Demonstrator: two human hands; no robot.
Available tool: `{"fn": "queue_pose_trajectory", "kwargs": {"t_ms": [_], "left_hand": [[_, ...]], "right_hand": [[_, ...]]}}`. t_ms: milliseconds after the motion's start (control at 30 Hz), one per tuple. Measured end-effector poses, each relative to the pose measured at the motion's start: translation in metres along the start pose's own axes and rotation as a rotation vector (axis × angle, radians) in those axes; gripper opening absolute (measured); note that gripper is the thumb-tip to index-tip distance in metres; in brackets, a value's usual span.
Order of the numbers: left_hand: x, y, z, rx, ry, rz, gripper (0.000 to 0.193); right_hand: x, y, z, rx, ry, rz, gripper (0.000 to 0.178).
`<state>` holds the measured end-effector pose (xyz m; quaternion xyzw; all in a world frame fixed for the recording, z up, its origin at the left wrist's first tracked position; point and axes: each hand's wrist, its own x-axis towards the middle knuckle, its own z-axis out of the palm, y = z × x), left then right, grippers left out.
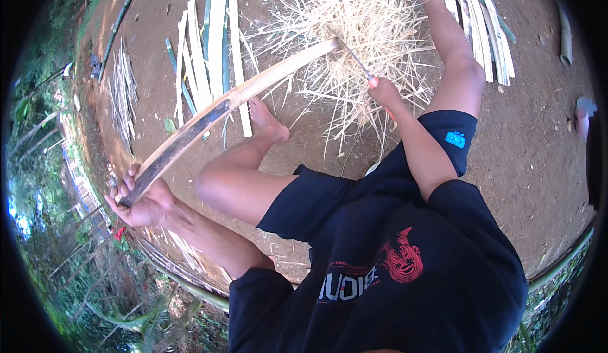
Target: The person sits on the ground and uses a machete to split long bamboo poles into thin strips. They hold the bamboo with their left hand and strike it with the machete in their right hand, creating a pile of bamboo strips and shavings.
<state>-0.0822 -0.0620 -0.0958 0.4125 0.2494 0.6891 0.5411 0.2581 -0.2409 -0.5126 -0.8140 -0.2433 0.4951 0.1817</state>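
Note:
My left hand (pixel 144 199) is wrapped round the near left end of a long split bamboo strip (pixel 269 77), pale with a dark stained hollow along its lower part. The strip slants up and to the right, its far end above a heap of shavings. There a knife blade (pixel 356 58) meets or nearly touches the strip's tip; whether it cuts in is too small to tell. My right hand (pixel 384 93) grips the knife's handle (pixel 372 82), which shows reddish by the fingers.
Under the blade spreads a heap of pale bamboo shavings (pixel 373 20). Split bamboo strips (pixel 217 33) lie beyond my left foot, and more strips (pixel 487 30) beside my right foot. Thin slivers (pixel 122 90) lie farther left. Green plants (pixel 44 245) border the bare earth.

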Motion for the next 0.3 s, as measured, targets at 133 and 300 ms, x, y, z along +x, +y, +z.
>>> {"fn": "queue_pose_trajectory", "kwargs": {"t_ms": [133,300], "left_hand": [[-0.004,-0.013,0.023,0.076,0.065,0.075,0.029],[-0.013,-0.013,0.022,0.135,0.075,0.142,0.028]], "right_hand": [[-0.025,-0.031,-0.008,0.061,-0.095,-0.029,0.04],[-0.143,-0.116,-0.019,0.113,-0.299,-0.189,0.041]]}}
